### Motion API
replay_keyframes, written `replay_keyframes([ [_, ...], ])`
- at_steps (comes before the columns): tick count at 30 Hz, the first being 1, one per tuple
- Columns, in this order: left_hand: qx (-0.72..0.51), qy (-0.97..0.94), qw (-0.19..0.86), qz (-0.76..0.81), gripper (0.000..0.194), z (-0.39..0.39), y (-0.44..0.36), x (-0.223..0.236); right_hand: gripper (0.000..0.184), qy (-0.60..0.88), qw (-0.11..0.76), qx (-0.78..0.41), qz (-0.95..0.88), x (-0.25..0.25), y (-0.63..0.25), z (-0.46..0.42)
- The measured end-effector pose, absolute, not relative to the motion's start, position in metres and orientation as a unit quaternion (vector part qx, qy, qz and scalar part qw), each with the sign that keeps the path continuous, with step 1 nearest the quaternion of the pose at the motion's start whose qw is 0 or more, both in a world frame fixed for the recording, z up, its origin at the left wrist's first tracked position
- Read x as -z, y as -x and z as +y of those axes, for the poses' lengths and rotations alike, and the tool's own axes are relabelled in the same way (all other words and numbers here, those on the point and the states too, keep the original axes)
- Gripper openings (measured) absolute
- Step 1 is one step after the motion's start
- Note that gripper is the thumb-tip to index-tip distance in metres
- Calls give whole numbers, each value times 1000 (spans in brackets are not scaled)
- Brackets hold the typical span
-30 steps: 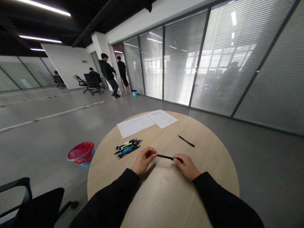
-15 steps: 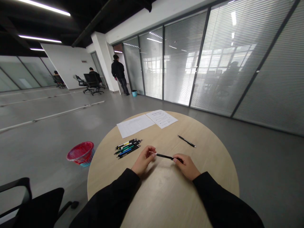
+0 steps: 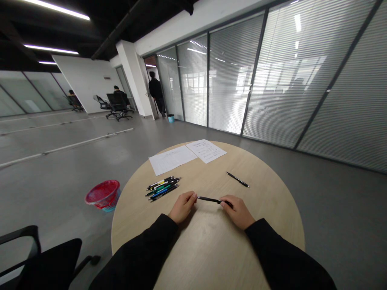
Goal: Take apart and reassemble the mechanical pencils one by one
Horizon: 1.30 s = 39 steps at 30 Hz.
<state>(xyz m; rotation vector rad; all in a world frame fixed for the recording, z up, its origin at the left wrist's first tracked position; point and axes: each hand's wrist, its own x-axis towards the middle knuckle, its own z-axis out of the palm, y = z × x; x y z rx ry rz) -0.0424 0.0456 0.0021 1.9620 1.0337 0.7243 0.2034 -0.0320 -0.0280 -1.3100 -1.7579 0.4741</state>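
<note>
Head view, looking down at a round wooden surface (image 3: 266, 201) from the near edge. The person's left hand (image 3: 182, 207) and right hand (image 3: 238, 212) are both on it, black sleeves (image 3: 136, 251) coming in from below. One black pen (image 3: 211, 200) lies level across the gap between the hands, just above the surface. The left fingers (image 3: 190, 198) are curled and closed at its tip end; the right fingers (image 3: 226, 204) pinch its other end. Neither hand is open, and both have hold of that pen.

Left of the hands, a bundle of multicoloured pens (image 3: 162, 188) lies side by side. A single black pen (image 3: 238, 179) lies apart on the right. Two paper sheets (image 3: 171, 160) (image 3: 206, 151) sit side by side at the far edge.

On the floor left of the table, a red basket (image 3: 102, 195) stands near the edge. A black office chair (image 3: 48, 262) sits at bottom left. Far back, a person (image 3: 155, 92) stands by a doorway, and another person (image 3: 119, 94) sits in a chair beyond. Glass partitions with blinds (image 3: 272, 76) run along the right.
</note>
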Motion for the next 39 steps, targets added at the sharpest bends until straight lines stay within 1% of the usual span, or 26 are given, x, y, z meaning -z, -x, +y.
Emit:
replay_keyframes([
  [4, -297, -770, 405, 394, 41, 46, 44, -1, 22, 527, 437, -186, -705, 30, -204, -32],
  [9, -321, -765, 417, 372, 28, 47, 44, 1, 22, 528, 441, -187, -702, 28, -204, -32],
  [13, -337, -750, 449, 350, 21, 47, 44, 3, 23, 529, 442, -190, -699, 26, -203, -32],
  [17, -336, -736, 465, 361, 24, 45, 43, 2, 23, 531, 443, -188, -698, 26, -203, -32],
  [22, -300, -758, 415, 405, 44, 44, 43, -2, 22, 526, 441, -186, -703, 26, -202, -33],
  [25, -278, -779, 391, 403, 48, 45, 43, -1, 21, 526, 437, -184, -706, 25, -202, -33],
  [32, -298, -780, 393, 386, 35, 45, 44, 0, 21, 525, 439, -181, -707, 26, -203, -33],
  [39, -322, -757, 444, 355, 21, 46, 44, 2, 23, 523, 437, -184, -708, 23, -202, -33],
])
